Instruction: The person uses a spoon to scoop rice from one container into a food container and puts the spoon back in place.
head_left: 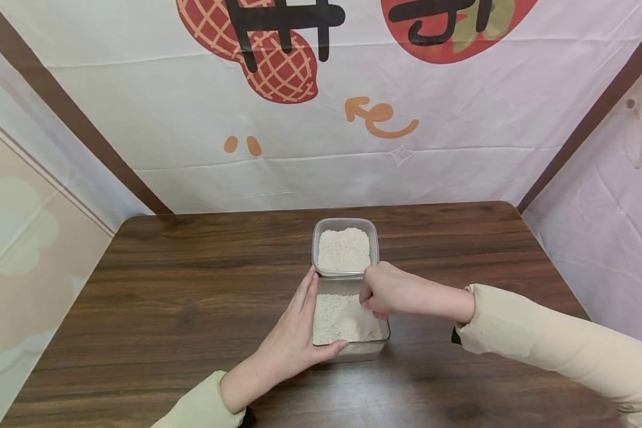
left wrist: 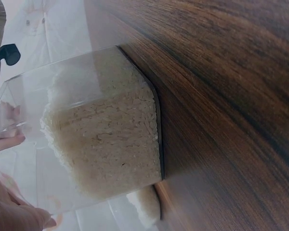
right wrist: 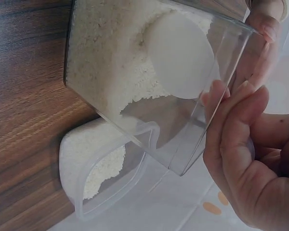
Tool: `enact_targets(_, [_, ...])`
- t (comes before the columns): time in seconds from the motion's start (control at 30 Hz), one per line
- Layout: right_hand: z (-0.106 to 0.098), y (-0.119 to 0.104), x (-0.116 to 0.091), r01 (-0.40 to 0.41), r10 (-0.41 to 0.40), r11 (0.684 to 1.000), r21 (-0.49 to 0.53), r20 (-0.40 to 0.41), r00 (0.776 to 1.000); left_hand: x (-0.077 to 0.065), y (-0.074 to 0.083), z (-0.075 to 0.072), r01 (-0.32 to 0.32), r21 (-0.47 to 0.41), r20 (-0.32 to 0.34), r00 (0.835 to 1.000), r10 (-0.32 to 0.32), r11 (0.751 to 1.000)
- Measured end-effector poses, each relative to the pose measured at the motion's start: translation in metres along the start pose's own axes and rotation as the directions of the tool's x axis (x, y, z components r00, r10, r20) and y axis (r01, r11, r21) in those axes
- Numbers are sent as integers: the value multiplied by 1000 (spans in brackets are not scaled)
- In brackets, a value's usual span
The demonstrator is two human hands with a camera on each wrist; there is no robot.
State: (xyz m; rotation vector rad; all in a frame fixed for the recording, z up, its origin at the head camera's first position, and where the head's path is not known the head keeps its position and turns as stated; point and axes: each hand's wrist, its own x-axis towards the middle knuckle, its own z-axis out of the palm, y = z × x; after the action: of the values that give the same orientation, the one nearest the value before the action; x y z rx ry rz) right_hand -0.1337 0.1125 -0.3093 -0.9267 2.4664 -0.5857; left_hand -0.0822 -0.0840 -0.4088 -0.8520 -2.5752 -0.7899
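A clear, square-cornered container [head_left: 357, 352] stands on the table with white rice [head_left: 330, 316] inside. My left hand [head_left: 291, 337] rests against its left side with straight fingers, the thumb lying along the front rim. Over the right part of the container, my right hand [head_left: 396, 291] has curled fingers and grips a translucent white scoop [right wrist: 180, 55]. In the right wrist view the scoop's rounded bowl dips into the rice; its handle is mostly hidden by the fingers. Just behind stands a smaller translucent tub [head_left: 375, 245], also holding rice [head_left: 345, 249].
Both containers stand near the middle of a dark wood-grain table [head_left: 192, 285]. A white printed cloth [head_left: 310, 178] hangs behind the table's back edge, with more cloth panels at left and right.
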Motion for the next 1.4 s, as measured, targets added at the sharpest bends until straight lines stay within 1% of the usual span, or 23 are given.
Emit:
enact_targets(0.2, [8, -2, 4, 15, -15, 1000, 0, -12, 1000, -1, 1, 0, 20, -8, 13, 1000, -20, 1000])
enact_targets(0.33, [8, -3, 4, 14, -14, 1000, 0, -9, 1000, -1, 1, -1, 25, -9, 9, 1000, -25, 1000])
enact_targets(0.47, [8, -1, 2, 5, -5, 1000, 22, 1, 1000, -2, 1, -1, 28, -10, 7, 1000, -28, 1000])
enact_targets(0.6, [8, 0, 1, -35, 35, 998, 57, 5, 999, -2, 2, 0, 29, -9, 11, 1000, -29, 1000])
enact_targets(0.73, [7, 1, 0, -105, 105, 990, 97, 3, 994, -2, 1, 0, 27, -7, 13, 1000, -27, 1000])
enact_targets(0.87, [5, 2, 1, -137, 138, 983, 121, 2, 990, -1, 1, 0, 18, -5, 9, 1000, -18, 1000])
enact_targets(0.97, [3, 3, 0, -167, 168, 973, 161, 6, 986, -1, 1, 0, 14, -4, 11, 1000, -14, 1000])
enact_targets(1.1, [2, 3, 1, -206, 210, 951, 229, 8, 978, -1, 1, -1, 19, -2, 18, 1000, -19, 1000])
enact_targets(1.23, [2, 5, 2, -202, 205, 941, 270, 19, 979, -1, 2, -2, 26, -2, 20, 999, -26, 1000])
enact_targets(1.4, [1, 9, 2, -209, 204, 902, 377, 55, 977, -1, 2, -2, 19, -5, 13, 1000, -19, 1000])
